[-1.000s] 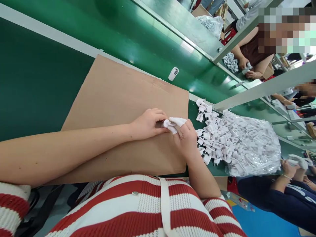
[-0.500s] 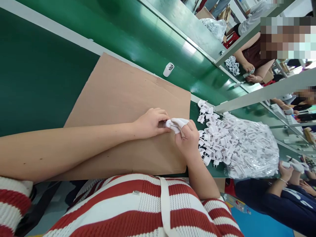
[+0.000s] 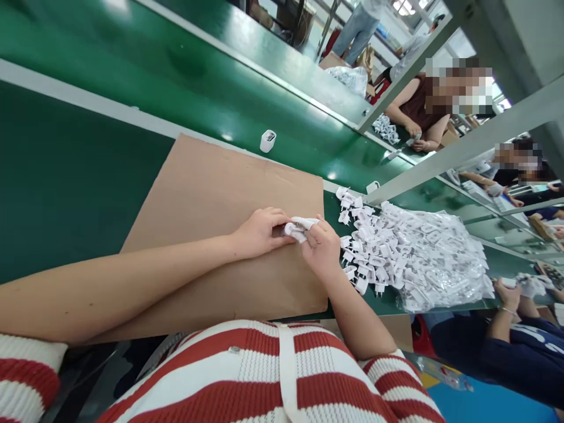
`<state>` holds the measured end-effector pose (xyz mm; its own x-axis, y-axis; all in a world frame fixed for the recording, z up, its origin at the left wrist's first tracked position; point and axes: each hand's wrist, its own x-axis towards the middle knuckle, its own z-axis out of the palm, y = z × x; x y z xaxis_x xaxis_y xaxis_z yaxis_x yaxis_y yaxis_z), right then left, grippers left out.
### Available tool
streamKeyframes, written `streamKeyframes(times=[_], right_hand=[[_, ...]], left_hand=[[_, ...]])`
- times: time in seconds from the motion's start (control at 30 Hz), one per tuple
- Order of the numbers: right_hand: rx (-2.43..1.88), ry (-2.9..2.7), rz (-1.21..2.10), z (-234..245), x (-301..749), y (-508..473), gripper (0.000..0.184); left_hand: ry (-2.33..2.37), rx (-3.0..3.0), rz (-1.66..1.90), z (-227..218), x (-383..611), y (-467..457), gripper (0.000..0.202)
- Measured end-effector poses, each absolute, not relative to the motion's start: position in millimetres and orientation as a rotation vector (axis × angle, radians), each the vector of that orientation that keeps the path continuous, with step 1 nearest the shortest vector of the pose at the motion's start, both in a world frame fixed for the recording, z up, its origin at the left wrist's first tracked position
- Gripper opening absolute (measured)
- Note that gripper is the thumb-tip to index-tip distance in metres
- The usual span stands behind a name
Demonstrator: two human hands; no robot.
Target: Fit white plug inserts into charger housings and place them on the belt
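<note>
My left hand [image 3: 258,232] and my right hand [image 3: 321,249] meet over a brown cardboard sheet [image 3: 211,194] on the green bench. Both are closed on one small white plastic part [image 3: 294,228] pinched between them. White finger cots cover the right hand's thumb and forefinger. The part is mostly hidden by the fingers. Just right of my right hand lies a heap of white plug parts [image 3: 374,247], some spilling from a clear plastic bag [image 3: 440,264].
A white plug housing [image 3: 267,141] stands on the green conveyor belt [image 3: 198,88] beyond the cardboard. A grey metal frame bar [image 3: 462,153] crosses the upper right. Other people work across the belt and at the right, one hand [image 3: 506,294] near the bag.
The view has tilted and shifted. The white housing on the belt has travelled left. My two hands stay pressed together on the small part.
</note>
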<state>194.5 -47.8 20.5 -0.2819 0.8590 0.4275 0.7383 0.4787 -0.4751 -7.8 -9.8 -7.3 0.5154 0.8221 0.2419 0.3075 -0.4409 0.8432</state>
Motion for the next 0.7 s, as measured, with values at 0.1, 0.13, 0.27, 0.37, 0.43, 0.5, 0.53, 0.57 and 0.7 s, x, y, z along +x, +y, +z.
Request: streamKeyframes(times=[0.1,0.13,0.27,0.37,0.43,0.5,0.53,0.57,0.7], right_hand=[[-1.378,-1.933,0.351,18,213,-37,0.049],[-1.451,-1.877,0.275,16,222,-33,0.048],[-1.874,-1.784,-0.107,2,256,-23,0.024],[-1.981,-1.784,-0.062,-4,269,-21,0.026],[-1.953,-1.778,-0.024,-3,271,-21,0.035],[-1.931,-1.771,-0.013,2,271,-20,0.039],[-1.914,-1.757,0.004,5,270,-20,0.04],[-1.867,-1.725,0.066,7,268,-20,0.041],[-1.428,-1.378,0.713,19,251,-23,0.047]], left_hand=[[1.036,1.837,0.858,1,-16,5,0.04],[1.145,1.77,0.897,5,-22,16,0.042],[1.648,1.582,1.072,21,-62,82,0.047],[1.95,1.568,1.074,30,-95,133,0.035],[2.09,1.557,0.996,34,-108,156,0.028],[2.166,1.514,0.924,34,-112,164,0.033],[2.205,1.51,0.944,33,-110,164,0.043],[2.234,1.535,1.01,31,-107,162,0.056],[2.099,1.872,1.236,17,-91,154,0.093]])
